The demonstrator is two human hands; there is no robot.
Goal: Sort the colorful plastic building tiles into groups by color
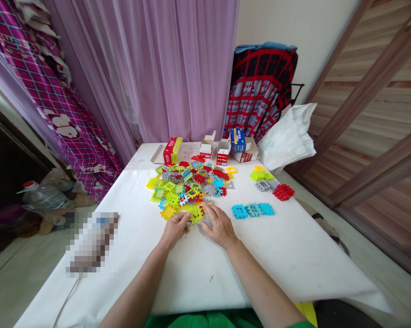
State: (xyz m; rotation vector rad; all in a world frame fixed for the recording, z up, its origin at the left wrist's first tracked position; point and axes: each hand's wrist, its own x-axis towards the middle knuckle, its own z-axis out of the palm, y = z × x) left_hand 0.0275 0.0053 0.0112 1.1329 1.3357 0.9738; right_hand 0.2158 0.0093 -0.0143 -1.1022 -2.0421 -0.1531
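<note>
My left hand (176, 227) is closed in a pinch at the near edge of a loose pile of toothed plastic building tiles. A lime-green building tile (196, 213) sticks out from its thumb and forefinger. Just to the right, my right hand (220, 226) has its fingers apart and curved, with nothing visible in it. Its fingertips come close to the pile and the lime-green tile. Beyond both hands lies the mixed pile, with a yellow tile (169, 212), lime tiles (173, 199), red tiles (200, 178), grey and blue ones.
Blue tiles (253, 210) form a row on the right, with stacks of red tiles (283, 192), grey tiles (264, 185) and lime tiles (261, 175) behind. Small open boxes (173, 151) and a white bag (287, 136) stand at the back. A blurred-out object (92, 243) lies left.
</note>
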